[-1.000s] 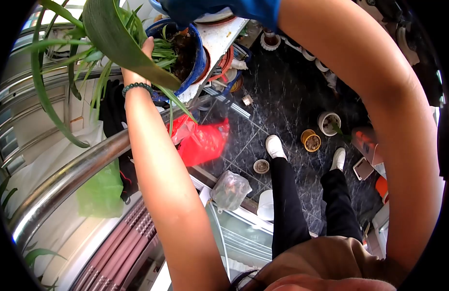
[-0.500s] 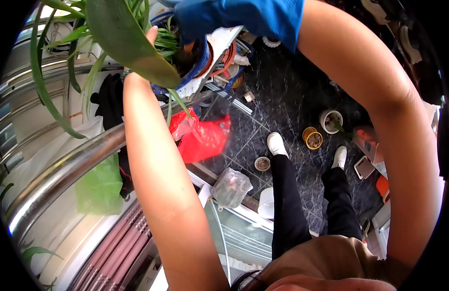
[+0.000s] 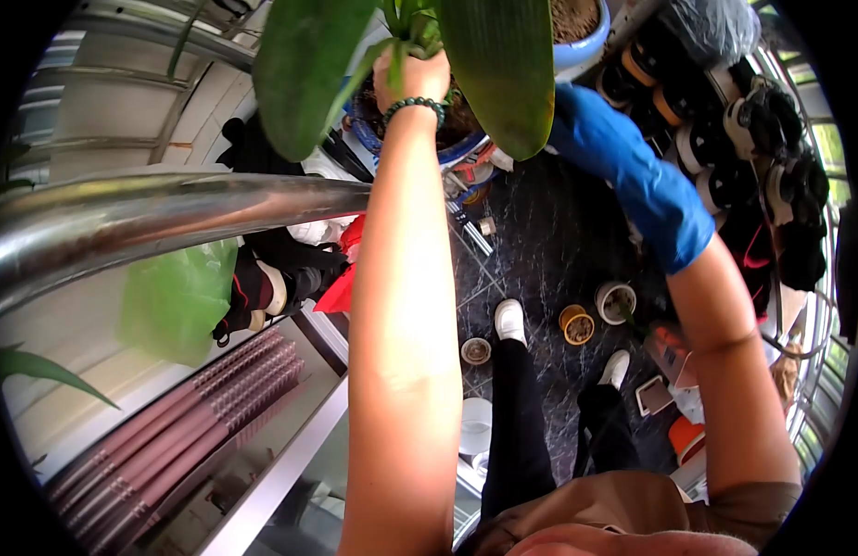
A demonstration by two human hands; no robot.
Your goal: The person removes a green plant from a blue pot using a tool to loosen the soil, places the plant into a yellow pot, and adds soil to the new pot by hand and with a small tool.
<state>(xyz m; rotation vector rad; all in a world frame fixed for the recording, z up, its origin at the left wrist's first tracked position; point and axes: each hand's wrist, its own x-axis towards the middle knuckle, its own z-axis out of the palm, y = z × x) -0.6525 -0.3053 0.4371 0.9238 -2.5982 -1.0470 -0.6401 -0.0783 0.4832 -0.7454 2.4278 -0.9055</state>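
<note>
My left hand (image 3: 412, 78), bare with a dark green beaded bracelet at the wrist, is closed around the base of a broad-leaved plant (image 3: 499, 65). Beneath it, dark soil fills a blue pot (image 3: 366, 132). Two wide leaves hang on either side of this hand. My right hand (image 3: 577, 122), in a long blue glove, is beside the right leaf, near a second blue-rimmed pot (image 3: 584, 50) of brown soil. The gloved fingers are largely hidden behind that leaf, so their pose does not show.
A thick metal rail (image 3: 178, 222) crosses the left side. Shoes (image 3: 702, 144) crowd a rack at right. Small pots, such as a yellow one (image 3: 575, 324) and a white one (image 3: 616, 303), stand on the dark floor near my feet. A green bag (image 3: 178, 301) hangs below the rail.
The view has shifted, bringing the shoe rack and second pot into sight. My gloved right hand has moved away from the first pot to the right. My left hand now grips the plant's base.
</note>
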